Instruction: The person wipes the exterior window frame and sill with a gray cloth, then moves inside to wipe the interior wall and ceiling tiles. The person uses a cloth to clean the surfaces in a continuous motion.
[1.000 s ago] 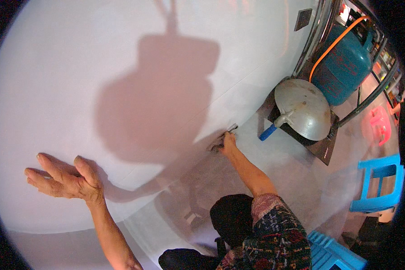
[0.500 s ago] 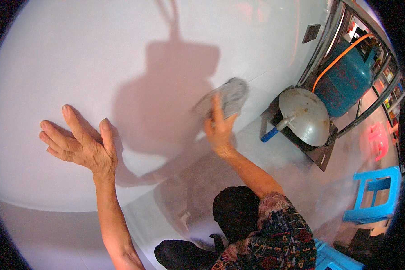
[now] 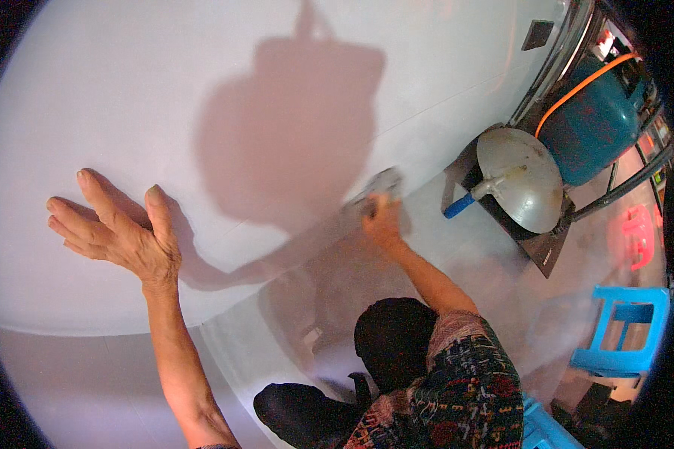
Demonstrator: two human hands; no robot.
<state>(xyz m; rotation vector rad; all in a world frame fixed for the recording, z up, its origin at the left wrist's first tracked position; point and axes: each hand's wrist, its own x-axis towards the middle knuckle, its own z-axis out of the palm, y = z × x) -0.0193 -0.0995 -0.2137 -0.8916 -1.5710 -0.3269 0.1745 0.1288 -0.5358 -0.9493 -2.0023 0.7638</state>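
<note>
My left hand rests with spread fingers against the pale wall, holding nothing. Lower and to the right, my right hand presses a grey rag to the wall close to where it meets the floor. Motion smears the rag and the fingertips, so their exact grip is hard to make out. A dark shadow of my head and arm falls across the wall between and above the hands.
To the right, a metal wok with a blue handle lies on a black stove. Behind it are a teal gas cylinder and an orange hose. A blue stool and a pink stool stand further right.
My right hand has moved down and slightly right along the wall with the rag. My left hand stays flat on the wall, while the whole view has shifted a little.
</note>
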